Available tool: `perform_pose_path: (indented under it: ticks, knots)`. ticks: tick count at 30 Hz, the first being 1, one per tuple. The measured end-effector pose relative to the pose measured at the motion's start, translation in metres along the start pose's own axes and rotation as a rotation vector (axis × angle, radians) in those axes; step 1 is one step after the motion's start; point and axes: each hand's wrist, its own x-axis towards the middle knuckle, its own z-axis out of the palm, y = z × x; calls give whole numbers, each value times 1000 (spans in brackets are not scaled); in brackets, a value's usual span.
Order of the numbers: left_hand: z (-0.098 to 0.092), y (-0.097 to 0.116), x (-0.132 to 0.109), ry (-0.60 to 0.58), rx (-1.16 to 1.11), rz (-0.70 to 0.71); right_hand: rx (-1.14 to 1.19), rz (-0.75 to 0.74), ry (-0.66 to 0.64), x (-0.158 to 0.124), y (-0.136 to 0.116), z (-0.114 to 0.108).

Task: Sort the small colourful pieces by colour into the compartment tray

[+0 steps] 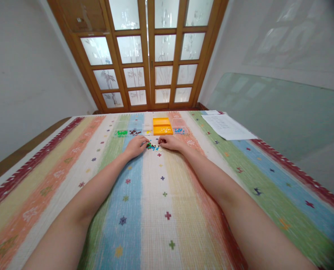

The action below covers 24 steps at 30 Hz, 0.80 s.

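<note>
A small pile of mixed coloured beads (154,146) lies on the striped cloth (155,210), far out in front of me. My left hand (136,145) rests at the pile's left edge with its fingers curled, fingertips pinching at the beads. My right hand (169,142) rests at the pile's right edge, fingers likewise drawn together on the beads. What each pinch holds is too small to make out. Just beyond the hands stands an orange box (162,126) with an open lid.
Clear compartments sit in a row beside the orange box, holding green beads (121,132), dark beads (134,132) and blue beads (179,131). A sheet of paper (226,126) lies at the far right. Wooden glazed doors (152,52) stand behind the table.
</note>
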Motion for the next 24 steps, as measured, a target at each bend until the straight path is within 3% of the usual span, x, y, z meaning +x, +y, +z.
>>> perform_pose_path:
  ticks: [5, 10, 14, 24]
  knots:
    - [3, 21, 1, -64, 8, 111, 78, -28, 117, 2, 0, 12]
    - [5, 18, 0, -76, 25, 133, 192, -23, 194, 7, 3, 20]
    - [6, 21, 0, -124, 22, 173, 141, -2, 283, 9, 10, 23]
    - [18, 23, 5, -239, 110, 199, 54, 45, 347, 10, 10, 25]
